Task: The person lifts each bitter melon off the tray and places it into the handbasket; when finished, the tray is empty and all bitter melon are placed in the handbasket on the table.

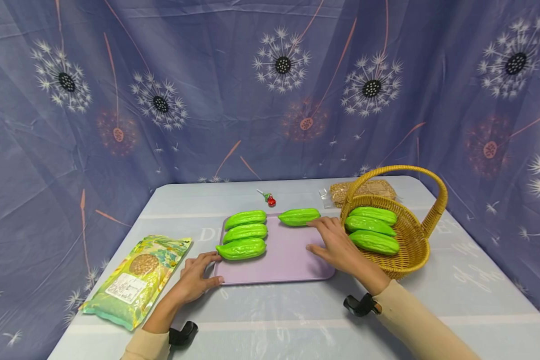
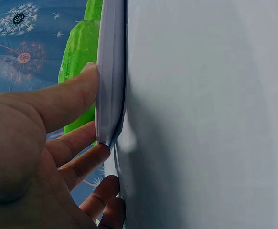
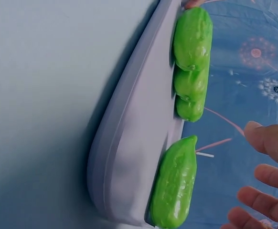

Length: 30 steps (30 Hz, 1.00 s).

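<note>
**Desk:** What have you got on the left?

**Me:** I see the left hand point(image 1: 197, 276) at the near left corner of the lilac tray point(image 1: 279, 265). From the left wrist view the thumb lies along the tray's rim and the fingers curl under the edge, so it grips the tray. Just beyond its fingertips lie three green gourds point(image 1: 244, 233) in a row on the tray.

**Desk:** And the right?

**Me:** I have the right hand point(image 1: 337, 245) spread flat over the tray's far right part, fingers straight and apart, holding nothing. A fourth gourd point(image 1: 299, 216) lies just past its fingertips at the tray's far edge; I cannot tell from here whether a fingertip touches it. The right wrist view shows a gap between fingers and gourd.

**Desk:** What's around it?

**Me:** Right beside that hand, on its outer side, stands a wicker basket point(image 1: 414, 240) with three more gourds point(image 1: 371, 229) inside. Outside the left hand a printed green pouch point(image 1: 137, 280) lies on the worktop point(image 1: 297, 320).
</note>
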Each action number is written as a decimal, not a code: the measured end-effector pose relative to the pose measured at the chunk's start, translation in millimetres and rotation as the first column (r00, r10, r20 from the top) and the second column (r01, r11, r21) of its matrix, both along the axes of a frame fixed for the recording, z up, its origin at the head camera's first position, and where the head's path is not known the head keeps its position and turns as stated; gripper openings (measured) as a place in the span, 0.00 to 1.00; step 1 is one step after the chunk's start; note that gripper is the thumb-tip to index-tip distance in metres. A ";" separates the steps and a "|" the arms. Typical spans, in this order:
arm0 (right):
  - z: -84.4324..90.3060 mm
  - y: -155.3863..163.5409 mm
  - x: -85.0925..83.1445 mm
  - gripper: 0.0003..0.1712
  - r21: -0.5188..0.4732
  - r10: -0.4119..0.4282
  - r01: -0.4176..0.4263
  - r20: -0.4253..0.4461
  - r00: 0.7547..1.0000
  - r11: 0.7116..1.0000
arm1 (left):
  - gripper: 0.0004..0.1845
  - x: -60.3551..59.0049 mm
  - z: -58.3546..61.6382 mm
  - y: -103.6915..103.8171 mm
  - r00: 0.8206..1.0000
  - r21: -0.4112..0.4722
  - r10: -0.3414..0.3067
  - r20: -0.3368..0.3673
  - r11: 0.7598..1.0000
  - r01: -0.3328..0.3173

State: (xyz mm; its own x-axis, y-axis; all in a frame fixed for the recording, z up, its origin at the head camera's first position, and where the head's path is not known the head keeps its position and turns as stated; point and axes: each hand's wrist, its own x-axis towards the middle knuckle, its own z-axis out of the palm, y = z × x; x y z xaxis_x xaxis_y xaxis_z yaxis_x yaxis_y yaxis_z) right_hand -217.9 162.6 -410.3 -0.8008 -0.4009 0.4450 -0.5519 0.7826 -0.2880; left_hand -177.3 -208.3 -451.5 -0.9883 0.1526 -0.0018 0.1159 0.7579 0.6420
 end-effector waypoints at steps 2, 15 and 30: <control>-1.7 -3.2 -3.4 0.32 0.002 -0.012 0.012 0.012 1.000 1.000 | 0.28 0.0 -0.5 0.0 1.000 0.001 0.000 0.001 1.000 0.000; -8.5 -17.8 -27.8 0.34 0.001 -0.051 0.051 0.039 0.998 0.999 | 0.27 0.6 -0.3 0.1 1.000 0.009 0.000 -0.007 1.000 0.000; -7.9 -30.3 -53.9 0.33 0.081 -0.123 0.114 0.117 0.985 0.990 | 0.27 0.4 -0.7 -0.3 1.000 0.006 0.002 -0.010 1.000 -0.002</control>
State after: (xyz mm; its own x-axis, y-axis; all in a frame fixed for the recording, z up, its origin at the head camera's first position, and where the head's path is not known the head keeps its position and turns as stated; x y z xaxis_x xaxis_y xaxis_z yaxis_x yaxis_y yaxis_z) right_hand -271.8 132.3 -418.1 -0.8909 -0.3279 0.3143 -0.4182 0.8620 -0.2863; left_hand -176.9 -208.6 -452.3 -0.9885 0.1510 0.0094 0.1213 0.7540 0.6455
